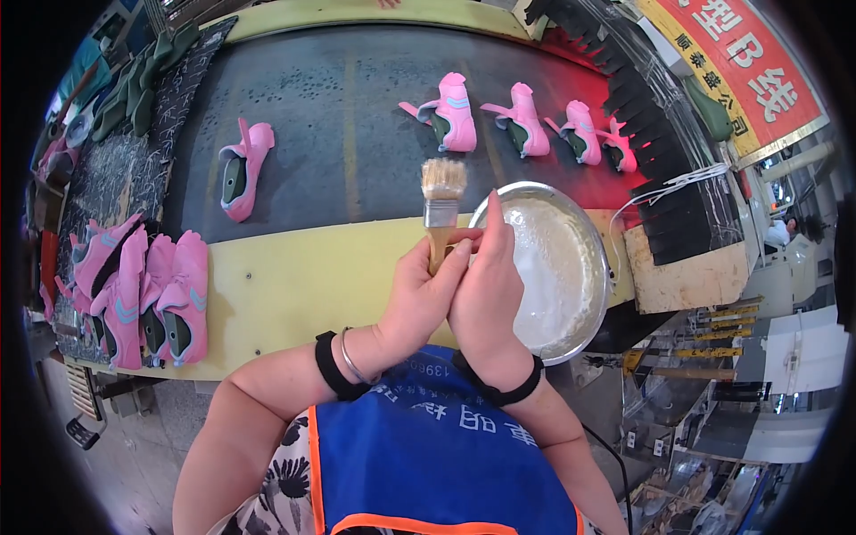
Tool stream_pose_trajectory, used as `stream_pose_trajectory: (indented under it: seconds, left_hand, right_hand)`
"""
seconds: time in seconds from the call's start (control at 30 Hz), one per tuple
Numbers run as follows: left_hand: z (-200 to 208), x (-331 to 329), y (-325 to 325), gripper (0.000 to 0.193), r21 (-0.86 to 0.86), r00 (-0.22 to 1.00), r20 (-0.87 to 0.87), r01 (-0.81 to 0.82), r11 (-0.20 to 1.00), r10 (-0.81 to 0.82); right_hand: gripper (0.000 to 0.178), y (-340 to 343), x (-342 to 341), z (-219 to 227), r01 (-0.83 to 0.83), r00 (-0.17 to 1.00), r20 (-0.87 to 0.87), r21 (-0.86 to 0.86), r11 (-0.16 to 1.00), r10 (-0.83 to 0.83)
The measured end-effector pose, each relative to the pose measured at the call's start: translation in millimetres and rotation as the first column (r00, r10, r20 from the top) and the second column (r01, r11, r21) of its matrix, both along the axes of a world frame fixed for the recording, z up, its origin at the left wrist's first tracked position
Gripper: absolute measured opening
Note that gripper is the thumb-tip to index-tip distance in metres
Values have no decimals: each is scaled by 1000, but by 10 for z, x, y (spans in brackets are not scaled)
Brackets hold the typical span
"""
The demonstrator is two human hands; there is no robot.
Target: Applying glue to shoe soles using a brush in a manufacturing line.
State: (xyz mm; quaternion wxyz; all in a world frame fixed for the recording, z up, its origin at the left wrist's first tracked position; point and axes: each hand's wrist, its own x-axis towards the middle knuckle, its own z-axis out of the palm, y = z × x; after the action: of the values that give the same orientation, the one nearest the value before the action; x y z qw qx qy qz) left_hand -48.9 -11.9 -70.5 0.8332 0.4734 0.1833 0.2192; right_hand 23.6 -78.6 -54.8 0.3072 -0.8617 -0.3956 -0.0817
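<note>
My left hand (417,290) is closed round the wooden handle of a flat paintbrush (441,201), held with its pale bristles up. Close against it, my right hand (489,299) is seen edge-on with its fingers stretched upward, and it touches the left fingers. Part of its inner side is hidden. Just right of that hand stands a round metal bowl (609,267) of milky white liquid. Both hands are above the yellow ledge (303,285) in front of a dark conveyor belt (303,80).
One pink shoe upper (259,147) lies on the belt's left, and several more (455,116) run toward a red-lit opening with black strip curtains (637,125). At the ledge's left end are grouped pink uppers (187,303). A white cable (678,183) hangs beside the bowl.
</note>
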Motion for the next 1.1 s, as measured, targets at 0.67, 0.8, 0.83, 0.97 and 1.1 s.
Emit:
stream_pose_trajectory:
  seconds: [0.67,0.8,0.83,0.97,1.1]
  left_hand:
    - [53,-136,67,99,-166,922,105,386,907,-373]
    - [68,-166,125,100,-168,912,100,410,897,-398]
    - [72,-181,162,100,-212,904,108,427,879,-414]
    - [81,-228,281,101,-274,904,154,427,862,-399]
    - [70,-258,212,101,-297,919,79,392,871,-387]
  right_hand:
    - [28,-305,84,108,-112,791,-551,296,949,265]
    - [24,-284,100,137,-137,820,-501,298,945,276]
    - [23,-280,111,151,-127,754,-579,335,934,310]
    - [18,-260,144,191,-61,525,-765,403,913,372]
    - [14,-254,76,144,-196,766,-570,234,952,298]
